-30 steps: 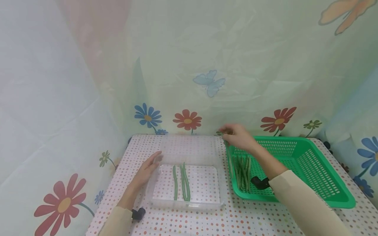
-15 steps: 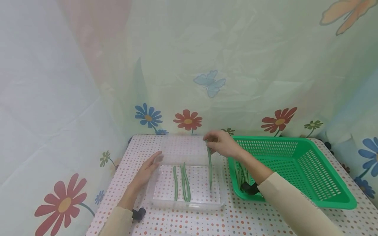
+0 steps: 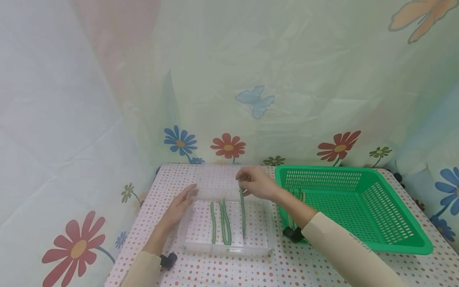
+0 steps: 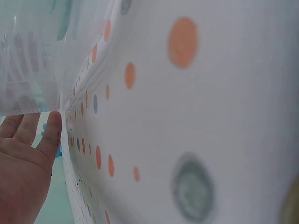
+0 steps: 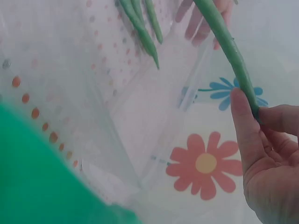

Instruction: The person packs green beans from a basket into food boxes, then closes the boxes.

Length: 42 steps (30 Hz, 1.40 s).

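Note:
In the head view my right hand (image 3: pixel 259 183) pinches one end of a green bean (image 3: pixel 243 215), which hangs down over the clear plastic container (image 3: pixel 247 250). The right wrist view shows that green bean (image 5: pixel 229 46) between thumb and fingertips. Several other green beans (image 3: pixel 225 223) lie lengthwise inside the container, towards its left half. My left hand (image 3: pixel 178 205) rests at the container's left side with fingers extended. In the left wrist view the left hand's fingers (image 4: pixel 29 128) touch the container's edge (image 4: pixel 28 110).
A green plastic basket (image 3: pixel 373 243) stands to the right, with more green beans (image 3: pixel 289 215) at its left end, partly hidden by my right forearm. The container's clear lid (image 3: pixel 229 175) stretches behind it. A dotted cloth (image 3: pixel 287 271) covers the table; a printed curtain (image 3: pixel 305 99) hangs behind.
My right hand has moved left from the basket's edge to over the container, bringing the green bean with it. The left hand has stayed in place.

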Motion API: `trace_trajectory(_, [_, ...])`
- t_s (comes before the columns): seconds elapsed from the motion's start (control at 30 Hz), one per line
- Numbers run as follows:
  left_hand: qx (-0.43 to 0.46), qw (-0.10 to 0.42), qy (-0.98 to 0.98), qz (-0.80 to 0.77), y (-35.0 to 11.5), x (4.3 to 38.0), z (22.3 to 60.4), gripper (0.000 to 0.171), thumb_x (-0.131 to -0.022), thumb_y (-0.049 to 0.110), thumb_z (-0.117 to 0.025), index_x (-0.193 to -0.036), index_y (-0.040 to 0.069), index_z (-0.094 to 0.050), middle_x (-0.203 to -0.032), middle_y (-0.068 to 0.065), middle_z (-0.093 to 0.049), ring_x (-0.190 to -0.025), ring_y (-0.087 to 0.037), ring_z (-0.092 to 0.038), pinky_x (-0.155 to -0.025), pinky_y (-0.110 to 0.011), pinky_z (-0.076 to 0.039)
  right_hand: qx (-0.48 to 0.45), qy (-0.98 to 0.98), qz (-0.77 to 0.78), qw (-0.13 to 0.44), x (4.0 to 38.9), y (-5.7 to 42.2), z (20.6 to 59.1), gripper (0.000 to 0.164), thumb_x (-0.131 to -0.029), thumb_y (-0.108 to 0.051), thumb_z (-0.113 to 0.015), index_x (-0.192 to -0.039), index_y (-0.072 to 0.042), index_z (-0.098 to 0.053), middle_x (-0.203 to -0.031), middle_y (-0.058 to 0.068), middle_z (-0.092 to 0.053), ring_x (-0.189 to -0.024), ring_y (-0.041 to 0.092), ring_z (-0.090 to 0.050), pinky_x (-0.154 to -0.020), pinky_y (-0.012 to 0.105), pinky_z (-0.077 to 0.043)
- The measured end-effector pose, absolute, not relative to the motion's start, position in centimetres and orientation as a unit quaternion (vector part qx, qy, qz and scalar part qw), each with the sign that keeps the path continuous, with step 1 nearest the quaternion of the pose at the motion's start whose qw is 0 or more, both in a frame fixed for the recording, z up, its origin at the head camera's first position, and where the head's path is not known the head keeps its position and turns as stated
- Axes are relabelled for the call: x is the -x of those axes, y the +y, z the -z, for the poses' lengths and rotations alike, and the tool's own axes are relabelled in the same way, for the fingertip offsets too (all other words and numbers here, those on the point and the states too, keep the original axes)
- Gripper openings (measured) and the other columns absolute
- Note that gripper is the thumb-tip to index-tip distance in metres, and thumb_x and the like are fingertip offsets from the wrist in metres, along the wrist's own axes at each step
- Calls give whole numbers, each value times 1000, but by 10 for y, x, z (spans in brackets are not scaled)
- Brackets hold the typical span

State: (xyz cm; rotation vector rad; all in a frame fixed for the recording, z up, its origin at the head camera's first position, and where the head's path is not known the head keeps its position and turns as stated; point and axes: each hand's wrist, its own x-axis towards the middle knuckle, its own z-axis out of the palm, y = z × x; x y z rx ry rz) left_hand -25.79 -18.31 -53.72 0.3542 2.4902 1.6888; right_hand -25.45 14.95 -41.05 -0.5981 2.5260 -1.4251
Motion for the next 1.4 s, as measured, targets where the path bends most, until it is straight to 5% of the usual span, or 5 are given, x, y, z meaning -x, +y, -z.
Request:
trace_trajectory(0.47, [-119,63,807,-575,-184,256,535,47,-111,29,-46,-158,32,-42,-168,-4,-39,-160,-31,-25,-131,-59,-14,199,884,406,117,247,126,419,13,-95,3,-64,-101,-8,-67,-92,4,-69,-75,14,-72,-71,29,-63])
trace_trajectory(0.97, [-115,62,811,-571,-184,256,536,48,-112,28,-45,-159,30,-41,-170,-2,-35,-161,-30,-21,-131,-58,-12,202,912,340,107,233,114,432,16,-96,4,-63,-100,-11,-66,-96,8,-73,-76,13,-65,-69,30,-57])
trace_trajectory(1.4, [-118,63,806,-576,-184,257,537,49,-111,27,-45,-160,25,-41,-167,-6,-39,-159,-33,-26,-130,-60,-14,186,922,312,132,232,109,438,21,-103,-7,-60,-123,-5,-63,-105,9,-74,-88,17,-68,-79,37,-60])
